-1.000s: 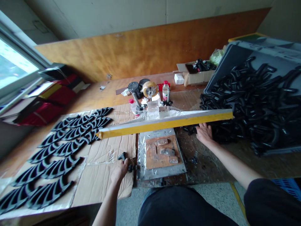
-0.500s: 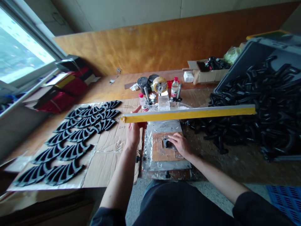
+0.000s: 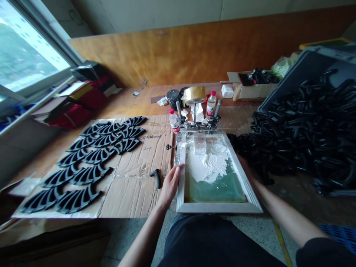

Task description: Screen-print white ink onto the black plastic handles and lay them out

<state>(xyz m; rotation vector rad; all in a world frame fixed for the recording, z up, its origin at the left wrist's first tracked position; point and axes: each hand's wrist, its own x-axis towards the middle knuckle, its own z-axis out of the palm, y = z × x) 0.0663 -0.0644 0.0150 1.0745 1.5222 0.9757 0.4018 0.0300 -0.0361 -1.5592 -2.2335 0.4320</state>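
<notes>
Near the front edge of the table (image 3: 125, 104), my left hand (image 3: 171, 182) clasped the frame (image 3: 217, 208) by its side; my right hand (image 3: 246, 167) was half hidden, its grip unclear. The frame seemed stiff, its mesh (image 3: 217, 192) delicate: best held by the rails (image 3: 181, 187).

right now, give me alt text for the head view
A person's left hand holds the left edge of a silver-framed screen spread with white paste; the right hand, mostly hidden, is at its right edge. Black curved parts lie in rows on cardboard to the left; heaped black parts spill from a grey bin at right.
</notes>
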